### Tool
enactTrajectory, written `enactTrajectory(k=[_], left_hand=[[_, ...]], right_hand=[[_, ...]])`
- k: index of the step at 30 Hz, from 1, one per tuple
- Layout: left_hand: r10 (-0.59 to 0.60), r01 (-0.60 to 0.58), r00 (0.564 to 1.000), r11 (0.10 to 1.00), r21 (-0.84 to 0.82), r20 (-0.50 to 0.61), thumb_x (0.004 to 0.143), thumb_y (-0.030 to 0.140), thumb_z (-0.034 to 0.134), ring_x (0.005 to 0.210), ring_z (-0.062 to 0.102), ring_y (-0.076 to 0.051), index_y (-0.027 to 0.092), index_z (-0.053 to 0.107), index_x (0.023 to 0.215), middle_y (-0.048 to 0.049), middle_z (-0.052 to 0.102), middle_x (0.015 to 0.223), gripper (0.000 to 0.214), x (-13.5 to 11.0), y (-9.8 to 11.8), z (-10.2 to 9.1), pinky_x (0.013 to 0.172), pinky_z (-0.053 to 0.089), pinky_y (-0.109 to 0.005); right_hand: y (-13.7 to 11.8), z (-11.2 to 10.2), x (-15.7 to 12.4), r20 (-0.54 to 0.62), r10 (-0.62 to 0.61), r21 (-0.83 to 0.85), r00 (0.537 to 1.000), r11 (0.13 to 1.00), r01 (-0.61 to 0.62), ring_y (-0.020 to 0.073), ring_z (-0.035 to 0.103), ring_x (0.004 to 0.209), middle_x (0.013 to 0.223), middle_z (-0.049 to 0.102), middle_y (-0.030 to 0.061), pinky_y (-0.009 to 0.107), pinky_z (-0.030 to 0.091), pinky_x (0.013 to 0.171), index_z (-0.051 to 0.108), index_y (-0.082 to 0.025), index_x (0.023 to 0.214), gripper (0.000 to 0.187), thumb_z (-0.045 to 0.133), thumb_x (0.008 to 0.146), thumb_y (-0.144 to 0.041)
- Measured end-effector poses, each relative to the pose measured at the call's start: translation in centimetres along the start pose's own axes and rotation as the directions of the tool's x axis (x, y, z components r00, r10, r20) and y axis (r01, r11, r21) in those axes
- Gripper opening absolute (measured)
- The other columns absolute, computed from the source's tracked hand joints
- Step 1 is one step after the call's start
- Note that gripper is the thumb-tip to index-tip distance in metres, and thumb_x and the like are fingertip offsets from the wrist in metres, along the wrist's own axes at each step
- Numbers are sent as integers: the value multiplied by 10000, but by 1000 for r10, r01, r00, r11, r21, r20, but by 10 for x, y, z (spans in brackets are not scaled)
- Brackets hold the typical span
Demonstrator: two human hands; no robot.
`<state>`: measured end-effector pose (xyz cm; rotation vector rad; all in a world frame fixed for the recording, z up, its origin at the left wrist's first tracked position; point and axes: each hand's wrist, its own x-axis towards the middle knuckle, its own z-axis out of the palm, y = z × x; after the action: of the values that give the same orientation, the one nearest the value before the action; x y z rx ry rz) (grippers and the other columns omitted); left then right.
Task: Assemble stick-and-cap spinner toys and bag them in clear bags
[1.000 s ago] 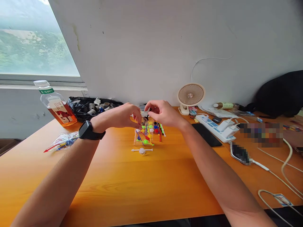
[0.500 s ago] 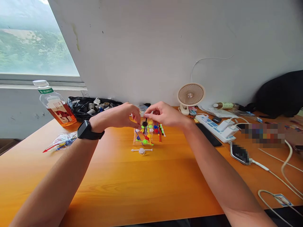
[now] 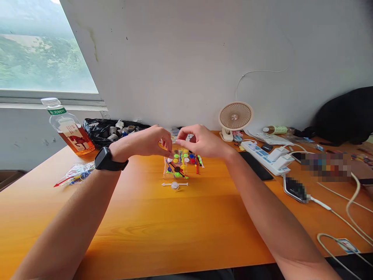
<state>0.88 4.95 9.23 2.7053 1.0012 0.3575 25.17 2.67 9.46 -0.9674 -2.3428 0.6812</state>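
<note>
From here I follow both hands over the middle of the bench (image 3: 140, 210). My attention is on a clear plastic bag (image 3: 187, 174) of coloured parts, in front of the wearer and just beyond a white rod with a disc (image 3: 175, 186). Yellow, green, white and blue pieces show through the plastic, and a black rod with a disc (image 3: 176, 170) lies slantwise among them, low down.

I see the left hand (image 3: 155, 142) with thumb and fingers closed together on the bag's upper left edge. The right hand (image 3: 196, 139) hangs over the bag's top, its thumb and index finger curved towards each other; I cannot tell whether their tips touch or grip anything. Thin sticks (image 3: 199, 161), some red, some black and green, lie just beside the bag on the right.

For writing, my clearest read is the upright bottle (image 3: 74, 134) on the left: its green band says 东方树叶. Smaller lettering on the pale label below, around a dark red figure, is too fine for me. The power strip (image 3: 264, 157) has blue markings I cannot make out. Behind it, the pale green label on a lying bottle (image 3: 275, 130) is unreadable to me, as is the print on a small card (image 3: 348, 245) at the near right. Pixelation covers the screen of a phone (image 3: 295, 188).
</note>
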Motion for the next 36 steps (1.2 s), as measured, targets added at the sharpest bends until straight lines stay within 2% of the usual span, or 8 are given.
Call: enactTrajectory(k=[3, 7, 9, 18, 25, 30, 32, 36], left_hand=[[-13, 13, 1000, 1000, 17, -16, 835, 530, 782, 709, 627, -142, 233, 825, 831, -13, 768, 844, 300, -2, -1, -2, 652, 401, -247], [-44, 46, 998, 998, 41, -46, 816, 534, 799, 710, 634, -156, 216, 819, 809, -30, 780, 839, 319, -2, -3, -4, 648, 415, -255], [-53, 56, 997, 997, 55, -61, 823, 537, 796, 708, 637, -160, 213, 822, 813, -36, 782, 835, 325, -1, -5, -4, 650, 420, -261], [-19, 24, 997, 997, 71, -75, 843, 495, 781, 769, 652, -163, 219, 827, 842, -39, 784, 952, 279, 1, -9, 1, 708, 433, -255], [-45, 46, 999, 998, 35, -18, 828, 433, 783, 732, 634, -152, 226, 827, 865, -17, 780, 887, 215, -1, -7, -1, 668, 410, -248], [-72, 72, 997, 997, 29, 7, 833, 439, 770, 754, 662, -151, 229, 839, 902, -6, 790, 877, 231, -4, 0, -4, 670, 424, -234], [-69, 68, 997, 997, 29, 20, 835, 455, 769, 786, 677, -157, 237, 843, 895, -5, 796, 891, 238, -4, 1, -5, 691, 438, -229], [-67, 66, 998, 997, 47, 18, 834, 493, 767, 791, 696, -172, 247, 848, 930, -13, 806, 894, 276, -5, 3, -5, 698, 454, -240]], right_hand=[[-2, -5, -4, 333, 8, 94, 943, 995, -41, 116, 562, 632, 874, 720, 34, 248, 392, 567, 752, -170, 965, 306, 681, 934, -466], [11, 9, 1, 767, 94, -33, 634, 994, -107, 105, 644, 605, 959, 744, 31, 242, 441, 585, 755, -179, 1106, 390, 731, 902, -511], [20, 26, 5, 775, 248, -207, 582, 969, -137, 112, 658, 595, 950, 742, 24, 246, 432, 573, 731, -177, 1066, 439, 781, 845, -553], [19, 87, 7, 679, 260, -358, 687, 934, 1, 188, 636, 848, 1046, 722, 41, 281, 378, 575, 639, -216, 905, 204, 741, 838, -379], [-1, 30, -1, 723, 119, -52, 680, 992, -119, 159, 649, 772, 929, 744, 27, 251, 437, 623, 627, -199, 1030, 284, 719, 904, -435], [-1, -15, -9, 120, 51, -106, 991, 994, -38, 130, 536, 667, 798, 685, 6, 274, 338, 605, 760, -190, 1006, 291, 714, 909, -460], [4, -19, -8, -73, 52, -211, 996, 975, -67, 132, 507, 662, 746, 652, 2, 289, 312, 618, 794, -189, 967, 279, 730, 892, -450], [13, -9, -2, -144, 0, -293, 990, 955, -42, 155, 542, 737, 808, 686, 30, 295, 334, 658, 809, -187, 945, 239, 687, 929, -391]])
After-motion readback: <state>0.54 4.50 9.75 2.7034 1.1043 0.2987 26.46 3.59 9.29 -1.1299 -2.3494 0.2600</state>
